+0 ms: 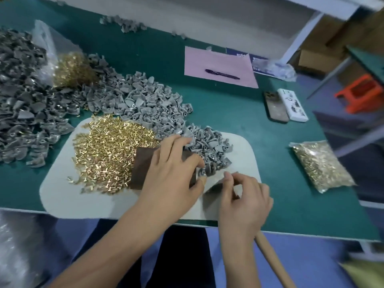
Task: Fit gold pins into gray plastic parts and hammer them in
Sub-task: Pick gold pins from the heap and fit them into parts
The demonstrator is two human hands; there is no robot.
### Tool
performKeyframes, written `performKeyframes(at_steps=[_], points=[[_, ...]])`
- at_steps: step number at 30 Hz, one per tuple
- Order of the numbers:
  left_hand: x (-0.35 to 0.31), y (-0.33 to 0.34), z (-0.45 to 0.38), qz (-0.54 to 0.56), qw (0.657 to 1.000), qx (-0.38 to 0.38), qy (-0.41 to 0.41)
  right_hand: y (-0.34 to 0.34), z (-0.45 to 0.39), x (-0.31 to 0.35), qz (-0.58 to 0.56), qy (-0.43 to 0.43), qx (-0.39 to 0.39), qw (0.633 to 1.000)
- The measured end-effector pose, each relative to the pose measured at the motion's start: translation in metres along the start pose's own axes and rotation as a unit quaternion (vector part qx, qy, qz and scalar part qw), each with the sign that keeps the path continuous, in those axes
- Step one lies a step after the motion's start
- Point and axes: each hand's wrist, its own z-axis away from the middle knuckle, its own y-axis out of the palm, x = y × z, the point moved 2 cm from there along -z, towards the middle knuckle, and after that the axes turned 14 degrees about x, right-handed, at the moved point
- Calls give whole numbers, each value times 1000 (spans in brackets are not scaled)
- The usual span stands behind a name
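Left hand (174,169) lies over a dark brown block (143,165) on the white mat (62,196), fingers curled down around it, fingertips reaching into the small heap of gray plastic parts (209,146) just beyond. One gray part (202,172) sits right at the thumb tip. Right hand (245,196), just beside the left, has thumb and forefinger pinched together; whatever is between them is too small to make out. Gold pins (110,154) are spread left of the left hand, touching the block. A wooden handle (270,258) runs out below the right wrist. Far beyond the right hand: pink paper (218,59) with a pen (222,74), and two phones (285,104). A bag of pins (320,165) lies to the right. Print on the blue card (257,59) is blurred, unreadable.
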Motion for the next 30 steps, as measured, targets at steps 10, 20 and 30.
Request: performKeyframes(at_steps=[10,20,30], points=[[-20,15,-33,-139,985,56,-86,5,0,-1,8,5,-4,1000],[-26,13,-38,-134,984,60,-96,8,1,-4,13,0,-14,1000],[5,-20,-2,12,995,-90,-40,9,1,-6,33,-22,-31,999]])
